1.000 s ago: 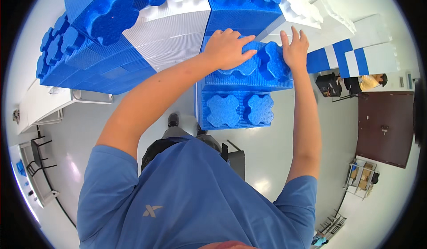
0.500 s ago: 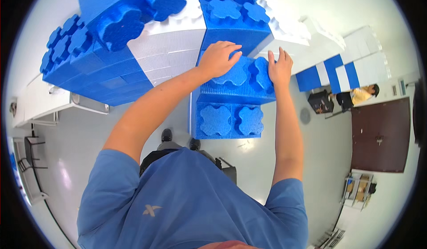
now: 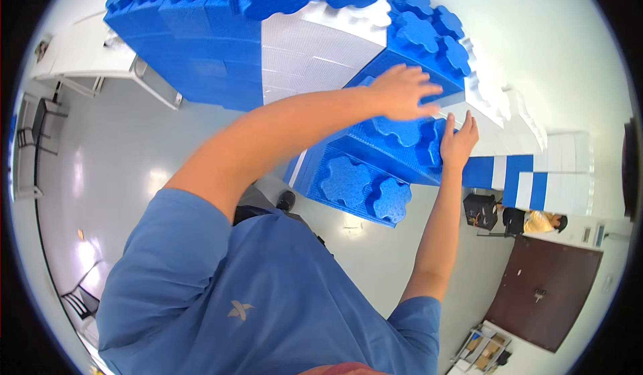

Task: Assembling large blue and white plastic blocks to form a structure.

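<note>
A large blue studded block (image 3: 375,139) stands before me, set into a stack of similar blocks. A lower blue block (image 3: 345,182) with two visible studs sits on its near side. My left hand (image 3: 405,93) reaches across over the upper block, palm down, slightly blurred, its fingers spread and holding nothing. Against the right end of that block rests my right hand (image 3: 457,146), fingers stretched out and apart. The left forearm hides part of the block's left end.
A wall of blue (image 3: 194,60) and white blocks (image 3: 308,53) rises at the left and behind. More blocks (image 3: 536,174) stand far right, near a person in yellow (image 3: 539,222) and a brown door (image 3: 542,294). A white table (image 3: 87,56) is at left.
The view has swung, so the blocks sit farther right and tilted. My left hand has moved rightward over the block, closer to my right hand, which stays at the block's right end.
</note>
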Demonstrator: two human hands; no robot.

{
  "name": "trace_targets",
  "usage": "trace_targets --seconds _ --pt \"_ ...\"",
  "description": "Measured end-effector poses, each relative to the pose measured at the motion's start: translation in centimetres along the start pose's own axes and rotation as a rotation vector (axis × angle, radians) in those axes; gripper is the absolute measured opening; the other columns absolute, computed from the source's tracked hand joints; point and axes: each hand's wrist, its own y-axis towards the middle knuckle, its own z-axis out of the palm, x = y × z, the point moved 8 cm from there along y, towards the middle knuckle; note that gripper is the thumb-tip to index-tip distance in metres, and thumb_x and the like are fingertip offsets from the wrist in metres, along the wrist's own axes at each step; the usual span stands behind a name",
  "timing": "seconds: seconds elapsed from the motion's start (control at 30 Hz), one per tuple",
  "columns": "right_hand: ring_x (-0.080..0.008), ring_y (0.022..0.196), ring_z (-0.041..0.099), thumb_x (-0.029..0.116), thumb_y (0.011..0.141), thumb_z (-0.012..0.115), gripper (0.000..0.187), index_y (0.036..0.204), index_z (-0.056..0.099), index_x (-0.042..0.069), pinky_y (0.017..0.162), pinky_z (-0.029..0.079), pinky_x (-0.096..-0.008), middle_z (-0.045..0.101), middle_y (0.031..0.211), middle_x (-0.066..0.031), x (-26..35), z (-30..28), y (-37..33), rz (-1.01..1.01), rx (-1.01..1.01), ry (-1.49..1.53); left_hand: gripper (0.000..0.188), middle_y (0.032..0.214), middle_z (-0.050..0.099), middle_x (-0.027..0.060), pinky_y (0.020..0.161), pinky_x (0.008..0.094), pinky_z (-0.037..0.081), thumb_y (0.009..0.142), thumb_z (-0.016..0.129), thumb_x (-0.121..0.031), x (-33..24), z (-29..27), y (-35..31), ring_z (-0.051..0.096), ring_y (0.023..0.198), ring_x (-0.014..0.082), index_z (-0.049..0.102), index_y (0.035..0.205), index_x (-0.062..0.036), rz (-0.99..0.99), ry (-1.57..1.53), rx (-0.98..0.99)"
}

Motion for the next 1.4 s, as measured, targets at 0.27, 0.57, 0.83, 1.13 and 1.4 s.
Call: trace_targets --seconds 0.27,0.57,0.83,1.13,1.4 --pt "-0.0420 0.122 0.041 0.041 0.093 0.051 0.057 0.131 0.047 -0.001 0.102 0.034 -0.0478 0.048 0.129 -0.0271 0.3 0.0 0.0 0.067 0.047 0.051 0.069 0.143 0.041 0.0167 0.114 0.0484 0.016 0.089 0.037 -0.065 0.9 2.8 -1.2 0.028 0.138 0.0327 0.041 0.142 -0.0206 -0.030 0.215 0.287" --pt "-0.0404 0.123 0.041 0.036 0.093 0.052 0.052 0.129 0.050 -0.002 0.104 0.031 -0.0469 0.048 0.130 -0.0266 2.7 -1.8 1.4 -0.087 0.019 0.131 0.031 0.105 0.067 0.0147 0.089 0.0386 0.047 0.088 0.056 -0.027 12.3 -2.2 -12.8 0.062 0.101 0.0299 0.065 0.108 -0.0054 -0.522 -0.490 -0.395" --pt "-0.0420 0.125 0.039 0.036 0.092 0.055 0.053 0.130 0.048 -0.001 0.106 0.029 -0.0478 0.046 0.132 -0.0267 16.7 -2.2 6.3 -0.218 -0.049 0.214 0.034 0.100 0.068 0.0151 0.082 0.0388 0.051 0.081 0.060 -0.029 23.0 2.4 -26.5 0.065 0.092 0.0299 0.067 0.104 -0.0059 -0.770 -0.328 0.203" --pt "-0.0432 0.131 0.033 0.038 0.093 0.053 0.058 0.135 0.043 0.000 0.108 0.027 -0.0487 0.039 0.138 -0.0284 17.2 3.6 2.8 -0.120 0.117 0.051 0.038 0.102 0.067 0.0147 0.083 0.0382 0.050 0.082 0.060 -0.030 31.1 -3.4 -32.5 0.064 0.095 0.0292 0.065 0.109 -0.0046 -0.832 -0.306 0.285" --pt "-0.0419 0.125 0.040 0.027 0.090 0.061 0.050 0.128 0.049 -0.002 0.105 0.031 -0.0479 0.047 0.131 -0.0247 20.2 0.7 3.1 -0.195 0.007 0.094 0.035 0.103 0.066 0.0130 0.086 0.0359 0.048 0.089 0.055 -0.029 31.7 -11.1 -28.5 0.063 0.098 0.0238 0.062 0.114 -0.0060 -0.774 -0.357 0.104"
